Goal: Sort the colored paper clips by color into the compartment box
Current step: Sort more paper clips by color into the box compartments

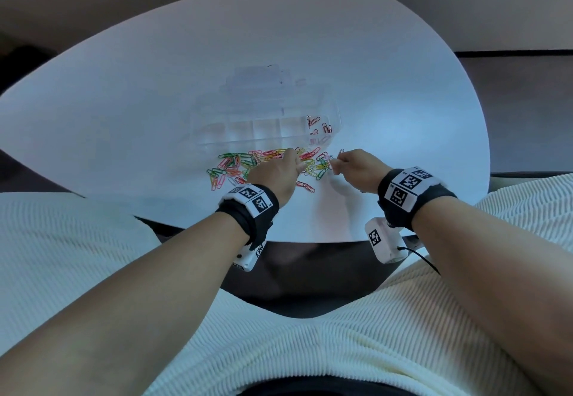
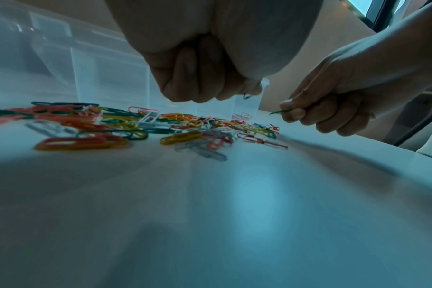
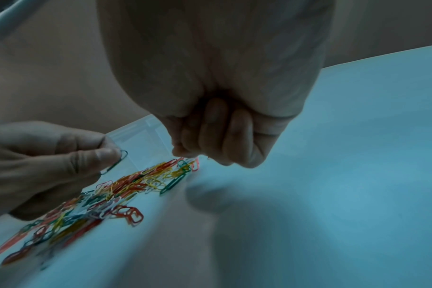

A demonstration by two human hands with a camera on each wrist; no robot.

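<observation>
Head view: two hands, left (image 1: pixel 277 175) and right (image 1: pixel 356 172), each pinching one clip.

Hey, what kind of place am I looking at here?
Probably an office or home desk: a white rounded table, a clear compartment box, and a heap of coloured paper clips being sorted.

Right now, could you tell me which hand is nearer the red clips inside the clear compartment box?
Right. The right hand is just below-right of the red clips; the left hand sits lower-left over the pile.

Got black fabric wrist straps (image 1: pixel 400 200) on both my wrists, white tag-printed camera blocks (image 1: pixel 384 242) at 6 o'clock underneath, cream ribbed knit top (image 1: pixel 310 349).
</observation>
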